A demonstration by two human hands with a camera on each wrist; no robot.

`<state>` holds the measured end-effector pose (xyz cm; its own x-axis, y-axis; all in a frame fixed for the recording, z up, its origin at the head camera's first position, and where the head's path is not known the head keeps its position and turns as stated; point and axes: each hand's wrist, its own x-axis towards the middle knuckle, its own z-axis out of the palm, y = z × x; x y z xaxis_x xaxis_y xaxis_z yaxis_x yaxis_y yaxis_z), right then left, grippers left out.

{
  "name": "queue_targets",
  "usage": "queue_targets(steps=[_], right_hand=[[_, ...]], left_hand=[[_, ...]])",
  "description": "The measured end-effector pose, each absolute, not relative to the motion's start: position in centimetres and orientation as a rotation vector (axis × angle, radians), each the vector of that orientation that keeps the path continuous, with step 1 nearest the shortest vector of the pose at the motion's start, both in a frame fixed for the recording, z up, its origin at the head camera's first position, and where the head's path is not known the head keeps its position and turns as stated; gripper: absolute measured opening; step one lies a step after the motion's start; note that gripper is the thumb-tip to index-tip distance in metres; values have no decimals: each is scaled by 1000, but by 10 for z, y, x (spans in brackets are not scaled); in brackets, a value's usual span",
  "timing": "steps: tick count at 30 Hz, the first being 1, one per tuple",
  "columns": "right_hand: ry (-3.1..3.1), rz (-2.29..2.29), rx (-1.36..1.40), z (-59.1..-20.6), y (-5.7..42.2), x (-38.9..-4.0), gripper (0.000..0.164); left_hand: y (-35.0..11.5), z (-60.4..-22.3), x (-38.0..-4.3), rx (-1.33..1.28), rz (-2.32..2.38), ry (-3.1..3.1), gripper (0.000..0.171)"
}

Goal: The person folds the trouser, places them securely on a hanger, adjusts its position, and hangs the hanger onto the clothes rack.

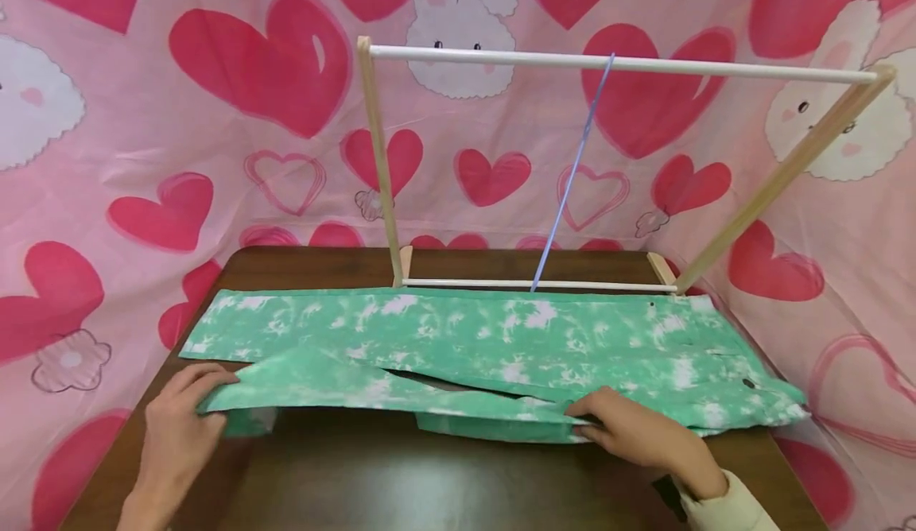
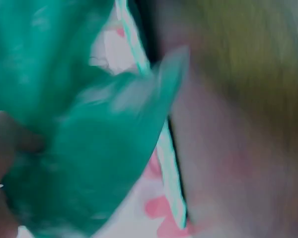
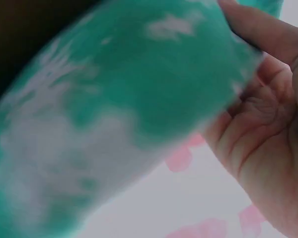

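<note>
A pair of green and white tie-dye trousers (image 1: 487, 332) lies lengthwise across the table, its waist end to the right. My left hand (image 1: 182, 416) pinches the left end of the nearer leg between thumb and fingers. Further right, my right hand (image 1: 637, 436) grips the near edge of that same leg. Between my hands the leg's cloth (image 1: 322, 384) is lifted off the table, and a dark gap shows behind it. The left wrist view shows blurred green cloth (image 2: 99, 144) by the fingers. In the right wrist view, the cloth (image 3: 154, 84) is pinched by my thumb and fingers.
A wooden rack with a white top rail (image 1: 501, 57) stands at the back of the brown table (image 1: 386, 483). A thin blue-purple strip (image 1: 572, 173) slants from its top rail to the lower bar. Pink heart-patterned fabric (image 1: 300, 189) surrounds the table.
</note>
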<state>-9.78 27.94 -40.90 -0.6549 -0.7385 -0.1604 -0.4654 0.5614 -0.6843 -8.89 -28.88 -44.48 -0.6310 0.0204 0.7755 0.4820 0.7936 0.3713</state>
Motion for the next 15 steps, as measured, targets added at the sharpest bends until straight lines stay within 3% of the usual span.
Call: queue_targets(steps=[2, 6, 10, 15], right_hand=[[2418, -880, -961, -399, 282, -98, 16], [2416, -928, -953, -394, 284, -95, 22], [2305, -954, -983, -412, 284, -91, 20], [2245, -906, -964, -431, 292, -86, 22]], left_hand=[[-289, -437, -89, -451, -730, -1957, 15], [-292, -432, -88, -619, -726, -1787, 35], [-317, -449, -79, -763, -712, -2085, 19], [-341, -480, -67, -641, -553, -2486, 71]])
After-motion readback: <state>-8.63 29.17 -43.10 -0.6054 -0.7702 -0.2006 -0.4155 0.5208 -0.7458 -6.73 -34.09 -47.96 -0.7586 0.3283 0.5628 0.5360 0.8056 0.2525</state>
